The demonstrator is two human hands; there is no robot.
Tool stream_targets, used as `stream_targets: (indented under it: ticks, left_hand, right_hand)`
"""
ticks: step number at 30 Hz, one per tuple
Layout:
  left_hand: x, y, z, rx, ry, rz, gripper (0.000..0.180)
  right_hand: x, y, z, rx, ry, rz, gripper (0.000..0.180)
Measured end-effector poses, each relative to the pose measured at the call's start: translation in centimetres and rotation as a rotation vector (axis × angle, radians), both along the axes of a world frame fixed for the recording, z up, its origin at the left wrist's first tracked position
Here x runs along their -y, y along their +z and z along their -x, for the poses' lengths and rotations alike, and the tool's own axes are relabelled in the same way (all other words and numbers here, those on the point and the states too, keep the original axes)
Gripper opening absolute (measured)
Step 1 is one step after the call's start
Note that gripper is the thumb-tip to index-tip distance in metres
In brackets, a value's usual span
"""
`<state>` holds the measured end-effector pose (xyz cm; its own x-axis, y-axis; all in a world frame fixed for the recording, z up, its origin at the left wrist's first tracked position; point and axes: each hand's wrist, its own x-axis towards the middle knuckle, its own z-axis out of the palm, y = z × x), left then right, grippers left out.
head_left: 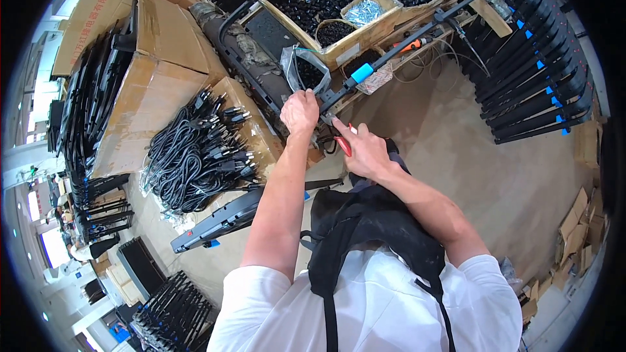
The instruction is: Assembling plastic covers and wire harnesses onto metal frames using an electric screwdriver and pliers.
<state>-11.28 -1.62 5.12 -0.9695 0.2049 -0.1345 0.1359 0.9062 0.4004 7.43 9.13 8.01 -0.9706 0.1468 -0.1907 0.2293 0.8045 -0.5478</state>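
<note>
Black metal frame (339, 94), long and tubular, slanting up-right from the hands, blue tape on one bar. Cardboard box (160, 85) left of the hands, heap of black cables (195, 150) on the lower box beside it. Left hand (299, 112) clenched on the frame end. Right hand (366, 151) just beside, closed on red-handled pliers (343, 144), tip touching the frame

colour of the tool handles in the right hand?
Red. The right hand grips a red-handled tool, likely pliers or cutters; head view shows it.
</note>
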Motion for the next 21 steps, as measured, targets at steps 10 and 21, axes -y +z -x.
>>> stream_targets:
  ticks: [10,21]
  left_hand:
    - [-0.7,-0.3,-0.1,-0.023,0.023,0.004,0.046]
    - [0.9,0.3,0.0,-0.121,0.058,0.109,0.041]
  right_hand:
    - [-5.9,-5.6,2.7,0.365,0.031,0.857,0.072]
    - [-9.4,-10.3,8.7,0.515,-0.178,0.524,0.016]
